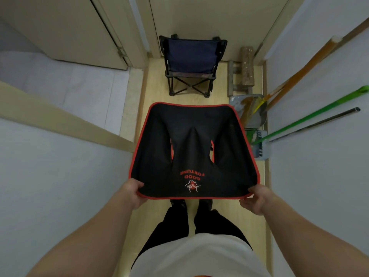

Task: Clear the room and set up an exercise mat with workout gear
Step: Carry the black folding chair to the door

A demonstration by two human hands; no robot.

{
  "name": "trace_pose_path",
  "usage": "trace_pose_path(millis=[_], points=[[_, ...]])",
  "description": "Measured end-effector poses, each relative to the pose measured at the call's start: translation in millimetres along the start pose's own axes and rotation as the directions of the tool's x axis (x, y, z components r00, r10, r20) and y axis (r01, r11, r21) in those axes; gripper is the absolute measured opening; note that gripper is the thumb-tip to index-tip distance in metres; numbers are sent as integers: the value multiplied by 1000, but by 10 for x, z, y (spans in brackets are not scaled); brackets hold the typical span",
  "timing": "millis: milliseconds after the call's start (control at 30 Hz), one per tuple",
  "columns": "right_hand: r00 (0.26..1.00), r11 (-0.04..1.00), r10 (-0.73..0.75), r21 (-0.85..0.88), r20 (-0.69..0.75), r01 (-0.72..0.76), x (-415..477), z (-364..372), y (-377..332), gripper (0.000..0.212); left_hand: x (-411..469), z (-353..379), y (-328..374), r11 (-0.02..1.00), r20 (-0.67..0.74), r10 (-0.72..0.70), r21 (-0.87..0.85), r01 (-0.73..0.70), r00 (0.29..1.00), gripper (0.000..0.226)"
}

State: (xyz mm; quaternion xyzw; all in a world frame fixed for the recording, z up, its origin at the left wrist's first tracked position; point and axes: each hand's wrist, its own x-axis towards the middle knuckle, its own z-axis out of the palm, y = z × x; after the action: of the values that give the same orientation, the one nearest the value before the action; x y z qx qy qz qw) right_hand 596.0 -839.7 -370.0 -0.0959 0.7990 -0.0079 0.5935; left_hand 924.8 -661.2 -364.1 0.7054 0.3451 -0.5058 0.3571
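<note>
A black fabric camping chair with red trim (193, 148) is held low in a narrow hallway, before the person's legs. The left hand (133, 191) and right hand (257, 198) each close a grip on a near corner. It looks light and soft; the taut corners seem the surest hold.

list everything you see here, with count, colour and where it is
camping chair: 1, black with red trim, middle of the corridor
folding chair: 1, dark blue, black frame, on the floor by the far door
wooden stool: 1, brown, right of the folding chair
dustpan: 1, grey, by the right wall
orange-brown handle: 1, leaning on right wall
green handle: 1, same wall
black handle: 1, just below the green one
left hand: 1, grips camping chair's near left corner
right hand: 1, grips its near right corner
</note>
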Motion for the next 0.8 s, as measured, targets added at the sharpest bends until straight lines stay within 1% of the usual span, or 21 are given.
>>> trace_pose_path(millis=[67, 167, 300, 367, 467, 567, 700, 800], points=[[999, 999, -41, -26, 3, 41, 61, -21, 70, 37, 82, -60, -93, 1000, -38, -7, -25, 6, 999, 40], [999, 999, -42, -24, 28, 43, 34, 10, 116, 35, 164, -95, -124, 1000, -54, -13, -9, 12, 998, 43], [999, 999, -34, 38, 24, 33, 13, 79, 111, 28, 138, -50, -124, 1000, -10, -10, -17, 9, 1000, 42], [999, 997, -14, 75, 37, 11, 23, 120, 101, 29, 131, -1, -94, 998, -11, 20, -65, -20, 1000, 43], [998, 993, -7, 114, 63, -1, -26, 188, 32, 31, 160, 88, -11, 989, -7, 65, -133, -66, 998, 53], [998, 991, -36, 132, 56, 29, -49, 288, -135, 33, 166, 171, 138, 979, 4, 109, -175, -107, 994, 55], [998, 994, -64, 93, 28, 61, 14, 446, -379, 44, 133, 314, 395, 967, 70, 180, -193, -164, 981, 54], [994, 991, -106, 88, 21, 104, 17, 579, -571, 46, 105, 426, 621, 964, 119, 223, -175, -200, 968, 52]])
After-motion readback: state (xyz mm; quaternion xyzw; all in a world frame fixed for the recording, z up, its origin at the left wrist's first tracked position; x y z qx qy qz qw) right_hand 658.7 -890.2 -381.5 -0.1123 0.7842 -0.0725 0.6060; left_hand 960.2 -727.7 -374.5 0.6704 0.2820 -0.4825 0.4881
